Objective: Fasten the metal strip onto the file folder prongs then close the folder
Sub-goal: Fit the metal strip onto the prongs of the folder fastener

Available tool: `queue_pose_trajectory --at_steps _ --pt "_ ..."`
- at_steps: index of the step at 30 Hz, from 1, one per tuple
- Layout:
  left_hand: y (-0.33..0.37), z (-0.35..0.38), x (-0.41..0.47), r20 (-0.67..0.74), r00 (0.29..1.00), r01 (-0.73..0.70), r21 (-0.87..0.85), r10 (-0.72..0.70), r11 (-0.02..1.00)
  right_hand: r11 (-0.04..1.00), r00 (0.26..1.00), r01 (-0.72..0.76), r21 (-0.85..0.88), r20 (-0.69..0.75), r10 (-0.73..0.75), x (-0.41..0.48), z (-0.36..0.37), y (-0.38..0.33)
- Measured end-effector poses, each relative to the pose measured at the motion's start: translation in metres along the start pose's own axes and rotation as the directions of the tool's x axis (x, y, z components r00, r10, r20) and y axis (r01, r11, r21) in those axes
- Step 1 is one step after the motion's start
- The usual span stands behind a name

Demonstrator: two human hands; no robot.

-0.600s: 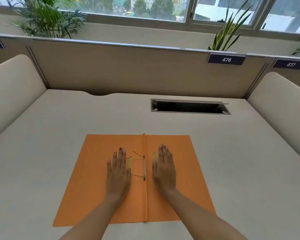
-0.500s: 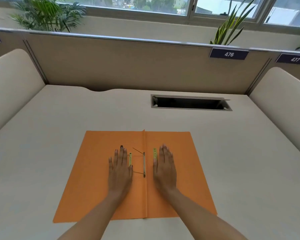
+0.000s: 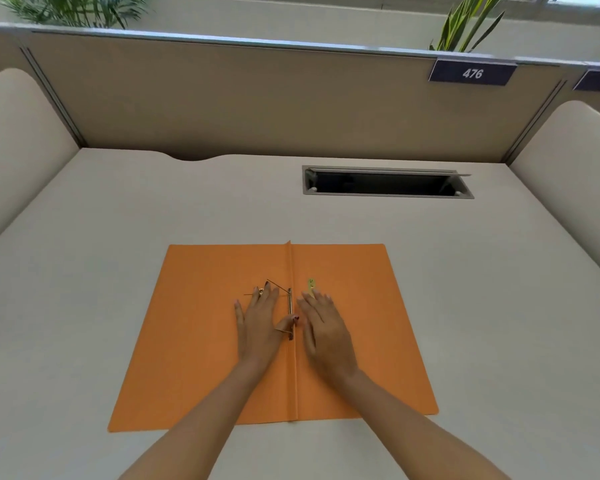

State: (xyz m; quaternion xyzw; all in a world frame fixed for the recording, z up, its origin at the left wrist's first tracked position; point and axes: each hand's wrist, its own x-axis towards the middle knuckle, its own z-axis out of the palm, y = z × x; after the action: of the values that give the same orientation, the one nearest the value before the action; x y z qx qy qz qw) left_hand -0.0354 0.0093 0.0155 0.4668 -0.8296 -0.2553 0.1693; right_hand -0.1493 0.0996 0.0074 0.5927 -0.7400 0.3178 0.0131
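Beige table carries an open orange folder, its prongs sticking up beside the spine. Left hand lies flat, grasping nothing; right hand rests flat, fingertips on the yellow-green metal strip.

Matt orange card folder, thin shiny metal prongs (wire-like), smooth matt beige desk

Soft, even daylight (faint shadows), wide-angle bowing at edges.
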Motion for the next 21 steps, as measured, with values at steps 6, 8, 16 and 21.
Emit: queue_pose_trajectory --at_steps 6,8,16,21 --pt "0.0 0.004 0.002 -0.002 1.0 0.007 -0.005 -0.007 1.0 0.989 0.989 0.144 0.012 0.039 -0.144 -0.003 0.002 0.003" --pt "0.0 0.003 0.003 0.017 1.0 0.002 -0.04 -0.001 0.999 0.991 0.99 0.135 0.017 0.038 -0.136 -0.002 0.003 0.004" --pt "-0.003 -0.004 0.011 0.133 0.99 -0.032 -0.121 0.048 0.992 0.993 0.993 0.103 0.054 0.054 -0.106 -0.002 0.006 0.006" --pt "-0.003 -0.006 0.014 0.161 0.985 -0.041 -0.114 0.059 0.993 0.995 0.996 0.071 0.065 0.049 -0.074 0.001 0.006 0.003"
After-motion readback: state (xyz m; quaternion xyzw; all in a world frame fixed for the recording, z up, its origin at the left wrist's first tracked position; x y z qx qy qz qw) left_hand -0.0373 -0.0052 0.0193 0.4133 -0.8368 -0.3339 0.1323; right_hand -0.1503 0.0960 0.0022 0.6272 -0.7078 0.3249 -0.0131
